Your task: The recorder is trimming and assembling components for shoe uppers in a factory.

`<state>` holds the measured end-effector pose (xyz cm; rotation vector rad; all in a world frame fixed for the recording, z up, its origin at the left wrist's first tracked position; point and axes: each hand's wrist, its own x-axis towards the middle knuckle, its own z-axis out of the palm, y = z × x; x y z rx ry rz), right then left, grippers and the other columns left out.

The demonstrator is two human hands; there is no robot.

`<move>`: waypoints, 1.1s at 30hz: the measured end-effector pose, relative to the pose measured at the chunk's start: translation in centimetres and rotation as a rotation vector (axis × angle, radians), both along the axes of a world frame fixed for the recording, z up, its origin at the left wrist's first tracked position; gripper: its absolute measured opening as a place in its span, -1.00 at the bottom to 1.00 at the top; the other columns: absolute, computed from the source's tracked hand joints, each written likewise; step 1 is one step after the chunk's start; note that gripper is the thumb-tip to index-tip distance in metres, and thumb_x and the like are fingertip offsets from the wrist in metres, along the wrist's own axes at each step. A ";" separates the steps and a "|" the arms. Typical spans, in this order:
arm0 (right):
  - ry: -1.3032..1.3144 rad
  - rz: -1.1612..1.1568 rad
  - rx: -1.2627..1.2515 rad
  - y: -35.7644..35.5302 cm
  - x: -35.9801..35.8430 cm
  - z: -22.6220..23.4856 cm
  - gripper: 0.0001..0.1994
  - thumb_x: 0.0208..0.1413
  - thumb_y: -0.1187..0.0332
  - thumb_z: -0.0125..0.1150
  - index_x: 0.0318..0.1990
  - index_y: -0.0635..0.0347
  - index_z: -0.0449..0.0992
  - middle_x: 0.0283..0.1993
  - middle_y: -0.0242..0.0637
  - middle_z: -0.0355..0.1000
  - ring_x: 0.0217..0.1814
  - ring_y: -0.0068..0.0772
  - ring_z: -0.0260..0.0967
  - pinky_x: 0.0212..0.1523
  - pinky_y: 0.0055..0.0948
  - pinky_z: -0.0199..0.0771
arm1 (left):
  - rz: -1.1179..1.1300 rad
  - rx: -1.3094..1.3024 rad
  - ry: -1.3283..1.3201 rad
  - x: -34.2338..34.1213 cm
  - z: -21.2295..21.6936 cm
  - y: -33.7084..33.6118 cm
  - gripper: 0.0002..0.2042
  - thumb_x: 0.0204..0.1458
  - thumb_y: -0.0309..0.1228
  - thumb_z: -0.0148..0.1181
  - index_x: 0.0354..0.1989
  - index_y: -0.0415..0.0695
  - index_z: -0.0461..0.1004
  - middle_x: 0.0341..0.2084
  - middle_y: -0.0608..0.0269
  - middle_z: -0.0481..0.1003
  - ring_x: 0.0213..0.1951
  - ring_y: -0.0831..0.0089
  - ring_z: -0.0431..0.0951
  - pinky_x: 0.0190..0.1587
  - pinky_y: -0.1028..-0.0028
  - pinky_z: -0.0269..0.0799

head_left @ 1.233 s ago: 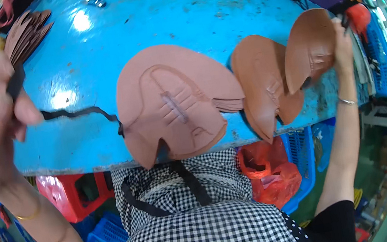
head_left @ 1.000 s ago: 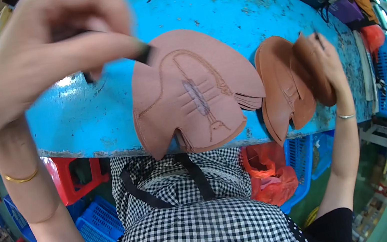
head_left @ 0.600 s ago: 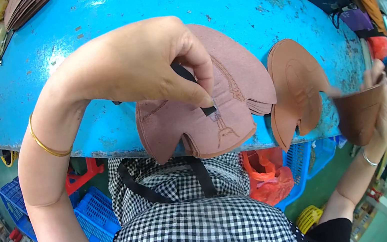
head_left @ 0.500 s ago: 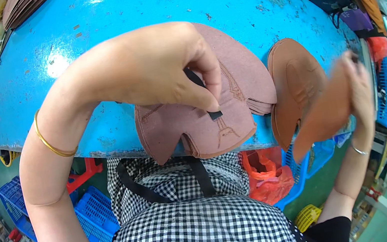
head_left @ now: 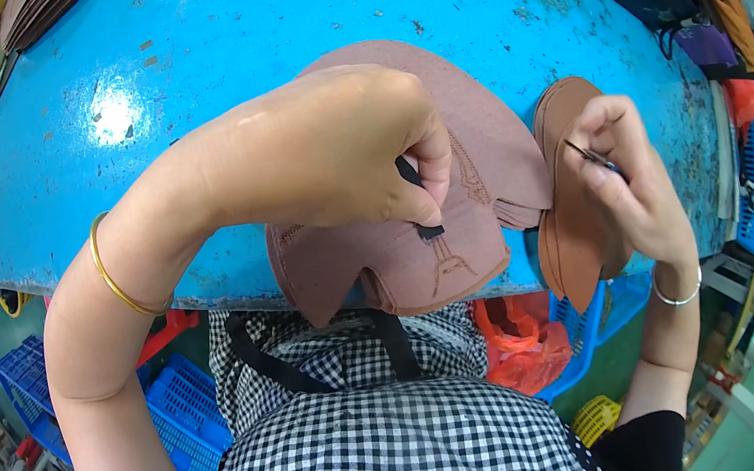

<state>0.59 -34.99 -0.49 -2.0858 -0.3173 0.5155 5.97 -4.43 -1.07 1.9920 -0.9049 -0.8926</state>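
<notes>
Two hands now work at the near edge of the table [head_left: 178,99]. A second ago the left hand [head_left: 326,160] was raised with the strip [head_left: 418,199]; now it pinches the strip down onto the stack [head_left: 433,217] of brown pieces, its long axis running near to far. The right hand [head_left: 631,185], which had lifted a brown piece away, is back, pinching the strip's other end over the second pile [head_left: 569,205]. That suggests the strip is being placed.

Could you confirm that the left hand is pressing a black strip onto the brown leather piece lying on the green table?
Not quite: the table is blue, not green, as the head view shows. The rest holds: the left hand pinches a black strip against the brown leather piece at the table's near edge.
</notes>
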 end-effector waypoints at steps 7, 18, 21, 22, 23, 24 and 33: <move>-0.479 0.504 -0.075 3.8 1.0 -0.5 -0.85 -0.03 0.46 0.35 -0.35 0.18 0.46 -0.46 -0.30 0.46 -0.47 -0.26 0.49 -0.49 -0.31 0.40 | 0.054 -0.015 -0.398 -1.4 -1.1 -0.5 -0.81 -0.19 -0.36 0.44 -0.49 -0.20 0.59 -0.57 0.08 0.55 -0.45 0.11 0.56 -0.37 0.24 0.44; -0.571 0.719 -0.293 5.5 2.0 -0.1 -0.87 -0.02 0.38 0.28 -0.34 0.09 0.44 -0.51 -0.34 0.28 -0.51 -0.28 0.37 -0.54 -0.30 0.33 | -0.009 0.104 -0.436 0.8 0.1 1.3 -0.86 -0.10 -0.39 0.37 -0.46 -0.18 0.57 -0.67 0.10 0.44 -0.57 0.17 0.44 -0.47 0.29 0.33; -0.655 0.612 -0.338 6.2 2.4 -0.6 -0.86 -0.02 0.39 0.28 -0.31 0.08 0.44 -0.50 -0.33 0.29 -0.49 -0.26 0.39 -0.53 -0.29 0.32 | 0.029 0.019 -0.459 0.5 -0.2 1.1 -0.91 -0.09 -0.44 0.31 -0.46 -0.18 0.57 -0.67 0.10 0.43 -0.59 0.20 0.43 -0.48 0.29 0.31; -0.688 0.605 -0.348 6.5 2.5 -0.7 -0.85 -0.03 0.40 0.28 -0.31 0.08 0.44 -0.49 -0.32 0.31 -0.48 -0.25 0.40 -0.52 -0.29 0.33 | 0.055 0.033 -0.450 0.4 -0.3 1.1 -0.93 -0.09 -0.46 0.29 -0.46 -0.18 0.57 -0.67 0.10 0.43 -0.59 0.20 0.43 -0.48 0.29 0.31; -0.709 0.594 -0.377 6.7 2.4 -0.7 -0.84 -0.03 0.41 0.28 -0.30 0.09 0.44 -0.48 -0.32 0.34 -0.47 -0.24 0.41 -0.51 -0.29 0.33 | 0.052 -0.015 -0.445 0.3 -0.3 1.1 -0.93 -0.09 -0.46 0.29 -0.46 -0.18 0.57 -0.67 0.09 0.43 -0.60 0.20 0.42 -0.48 0.29 0.30; -0.741 0.587 -0.406 7.0 2.5 -0.6 -0.83 -0.04 0.41 0.28 -0.29 0.09 0.44 -0.47 -0.31 0.36 -0.46 -0.23 0.42 -0.50 -0.29 0.34 | 0.056 -0.014 -0.423 0.3 -0.3 1.1 -0.94 -0.09 -0.47 0.28 -0.46 -0.18 0.56 -0.67 0.09 0.42 -0.60 0.20 0.42 -0.49 0.29 0.30; -0.535 0.485 -0.346 7.6 3.3 0.4 -0.77 0.15 0.18 0.29 -0.22 0.13 0.49 -0.42 -0.26 0.50 -0.40 -0.17 0.51 -0.41 -0.29 0.44 | 0.007 0.030 -0.374 0.7 0.1 1.7 -0.90 -0.03 -0.47 0.30 -0.42 -0.23 0.53 -0.67 0.05 0.37 -0.59 0.17 0.36 -0.47 0.27 0.28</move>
